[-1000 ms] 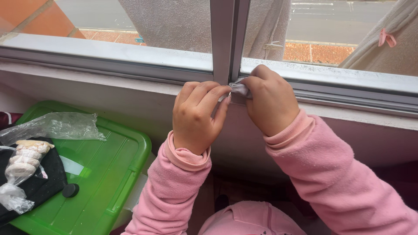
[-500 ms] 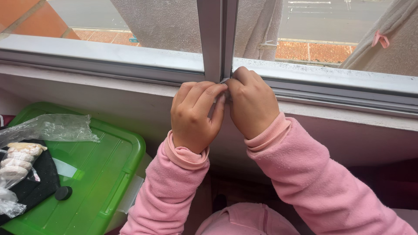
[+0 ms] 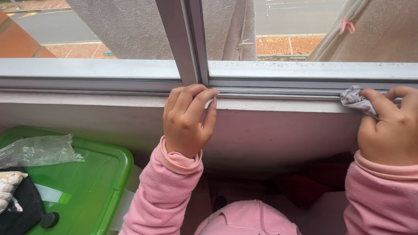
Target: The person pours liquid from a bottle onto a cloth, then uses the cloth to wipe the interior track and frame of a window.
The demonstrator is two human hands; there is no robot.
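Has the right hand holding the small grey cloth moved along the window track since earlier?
Yes. The right hand with the small grey cloth slid rightward, away from the vertical window post.
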